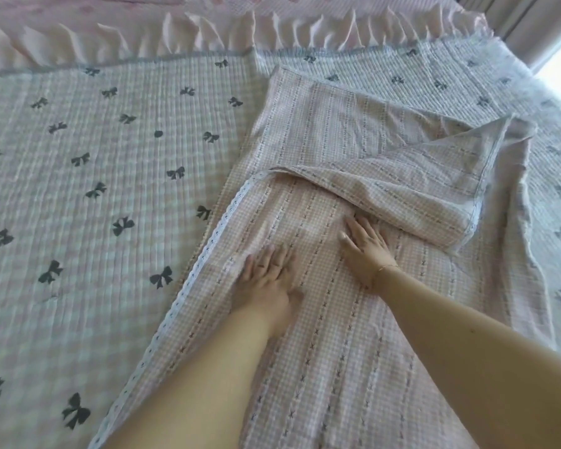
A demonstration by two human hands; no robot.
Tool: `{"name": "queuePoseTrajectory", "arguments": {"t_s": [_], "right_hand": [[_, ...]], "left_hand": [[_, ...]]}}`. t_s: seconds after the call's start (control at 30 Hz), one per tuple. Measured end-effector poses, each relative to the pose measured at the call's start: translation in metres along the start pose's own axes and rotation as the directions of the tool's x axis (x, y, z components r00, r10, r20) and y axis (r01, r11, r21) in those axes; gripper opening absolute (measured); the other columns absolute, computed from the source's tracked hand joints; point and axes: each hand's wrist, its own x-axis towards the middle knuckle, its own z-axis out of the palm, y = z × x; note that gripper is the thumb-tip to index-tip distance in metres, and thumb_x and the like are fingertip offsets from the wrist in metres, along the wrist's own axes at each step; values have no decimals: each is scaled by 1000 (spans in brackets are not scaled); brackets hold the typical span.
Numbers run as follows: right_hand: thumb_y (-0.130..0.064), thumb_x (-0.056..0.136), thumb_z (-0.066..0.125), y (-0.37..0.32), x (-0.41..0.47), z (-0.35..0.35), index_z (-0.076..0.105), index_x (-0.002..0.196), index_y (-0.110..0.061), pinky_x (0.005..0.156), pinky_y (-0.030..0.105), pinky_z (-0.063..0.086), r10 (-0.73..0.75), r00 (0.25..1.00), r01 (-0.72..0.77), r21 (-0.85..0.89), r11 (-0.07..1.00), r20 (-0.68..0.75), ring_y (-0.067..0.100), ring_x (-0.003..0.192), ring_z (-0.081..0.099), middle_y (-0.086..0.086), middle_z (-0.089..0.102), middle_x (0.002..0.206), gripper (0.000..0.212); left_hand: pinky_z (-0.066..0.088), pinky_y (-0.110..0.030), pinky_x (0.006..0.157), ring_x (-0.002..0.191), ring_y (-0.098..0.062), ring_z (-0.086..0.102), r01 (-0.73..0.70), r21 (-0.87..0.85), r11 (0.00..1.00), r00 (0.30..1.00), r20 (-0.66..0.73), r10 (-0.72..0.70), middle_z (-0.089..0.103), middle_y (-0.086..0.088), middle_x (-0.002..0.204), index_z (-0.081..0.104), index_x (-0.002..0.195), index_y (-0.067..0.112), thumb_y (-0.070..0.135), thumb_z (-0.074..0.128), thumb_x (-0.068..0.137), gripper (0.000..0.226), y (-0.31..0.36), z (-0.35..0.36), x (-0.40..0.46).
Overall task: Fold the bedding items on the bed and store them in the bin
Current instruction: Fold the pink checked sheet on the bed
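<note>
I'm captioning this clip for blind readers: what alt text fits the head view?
Both hands, left hand and right hand, press flat on a pink gingham sheet with a lace edge, its far right corner folded back toward them. It lies on a bow-print quilt covering the bed; no bin is visible.

The sheet [321, 319] is thin, matt, crinkled gingham cloth with a lace-trimmed edge; under it, the quilt [94, 189] is matt, ribbed, padded cloth.

Both arms extended; left hand [268, 275] and right hand [366, 251] flat, fingers straight, pressing pink gingham cotton sheet [321, 335], side by side.
</note>
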Motion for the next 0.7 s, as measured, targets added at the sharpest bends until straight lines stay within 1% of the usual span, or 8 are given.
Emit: {"name": "queuePoseTrajectory", "arguments": {"t_s": [0.1, 0.2, 0.3, 0.43, 0.5, 0.6, 0.67, 0.7], "right_hand": [[-55, 96, 25, -4, 25, -9, 21, 151, -25, 120, 37, 4, 144, 988, -111, 414, 904, -49, 11, 146, 7, -6, 15, 158, 63], [-59, 94, 29, -9, 46, -15, 24, 150, -28, 119, 39, 11, 165, 984, -96, 581, 808, -66, 12, 144, 17, -7, 21, 156, 65], [-62, 92, 32, -16, 67, -18, 24, 149, -33, 118, 36, 12, 126, 992, -101, 604, 791, 2, 12, 143, 18, -11, 23, 155, 64], [-68, 86, 34, -29, 97, -21, 23, 149, -33, 119, 35, 4, 78, 997, -72, 572, 817, 14, 14, 146, 11, -10, 18, 157, 73], [-59, 93, 33, -30, 113, -22, 19, 150, -31, 116, 31, 3, 56, 998, -48, 522, 852, 1, 15, 146, 10, -8, 16, 157, 65], [-47, 98, 34, -36, 132, -29, 23, 150, -20, 115, 31, 16, 56, 995, -90, 533, 841, 80, 20, 143, 22, 2, 25, 155, 59], [-45, 99, 33, -40, 152, -38, 27, 148, -17, 114, 30, 20, 75, 990, -126, 506, 853, 120, 22, 141, 27, 5, 29, 154, 57], [-45, 99, 33, -44, 162, -44, 29, 148, -16, 112, 28, 21, 80, 990, -129, 491, 862, 120, 22, 141, 28, 5, 31, 153, 56]], "left_hand": [[-18, -43, 117, 140, -14, -33, 28, 74, 997, 999, -20, -26, -33, 4, 153, -21, 149, 27, 59, 2, 96, 66, -13, -8, 24], [-19, -42, 117, 140, -14, -34, 51, 103, 993, 996, -79, -42, -33, 3, 154, -23, 148, 27, 60, 2, 96, 67, -25, -15, 47], [-21, -41, 116, 140, -14, -34, 57, 86, 995, 994, -100, -49, -33, 2, 154, -24, 148, 28, 63, 0, 94, 68, -30, -24, 72], [-21, -44, 116, 141, -13, -33, 54, 57, 997, 987, -155, -45, -31, 2, 155, -22, 149, 30, 66, -3, 91, 71, -33, -33, 106], [-18, -45, 116, 141, -11, -31, 50, 52, 997, 982, -183, -40, -29, 4, 156, -22, 148, 32, 68, -6, 88, 72, -36, -34, 117], [-16, -44, 117, 141, -10, -31, 42, 56, 998, 972, -234, -28, -31, 4, 154, -23, 148, 32, 67, -12, 85, 73, -39, -29, 119], [-9, -45, 119, 145, -12, -20, 26, 52, 998, 952, -305, -9, -18, 1, 158, -10, 152, 30, 64, -11, 88, 72, -41, -22, 119], [-2, -46, 120, 148, -14, -7, 13, 36, 999, 945, -326, -1, -1, -2, 161, 5, 154, 27, 61, -7, 91, 72, -41, -20, 120]]}}
